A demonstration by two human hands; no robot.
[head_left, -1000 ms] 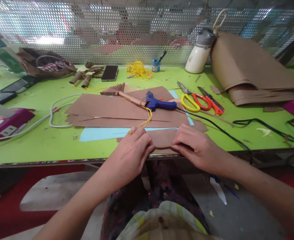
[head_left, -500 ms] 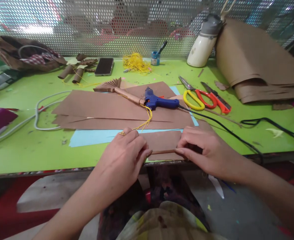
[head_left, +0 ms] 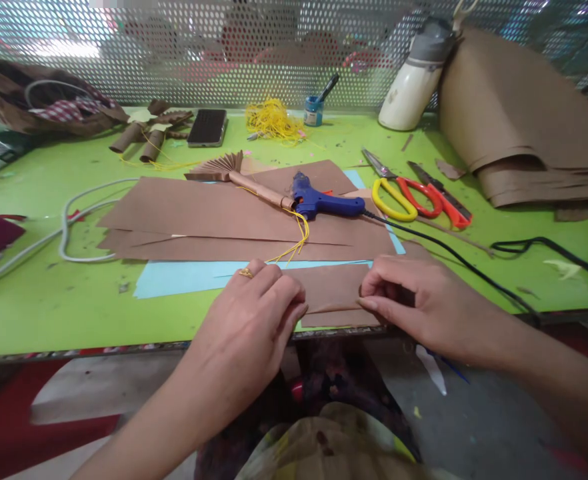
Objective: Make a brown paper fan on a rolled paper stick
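Note:
A small brown paper strip (head_left: 331, 290) lies at the near edge of the green table (head_left: 59, 307), with a narrow fold raised along its front. My left hand (head_left: 254, 313) pinches the fold's left end, fingers closed; a ring shows on one finger. My right hand (head_left: 414, 300) pinches the fold's right end, fingers curled. Both hands rest on the table edge. Behind the strip lie a light blue sheet (head_left: 179, 277) and larger brown sheets (head_left: 214, 217).
A blue glue gun (head_left: 324, 202) with a black cord, a pleated paper fan (head_left: 229, 172) with yellow thread, and scissors (head_left: 409, 197) lie behind. Farther back: phone (head_left: 207, 127), yellow thread pile (head_left: 273, 120), bottle (head_left: 414, 77), stacked brown paper (head_left: 524, 127). A white cable (head_left: 69, 227) loops at left.
The paper's front edge, lifted and bowed a second ago, is now pressed down into a narrow flat fold. Both hands shifted slightly along it; the camera tilted a little.

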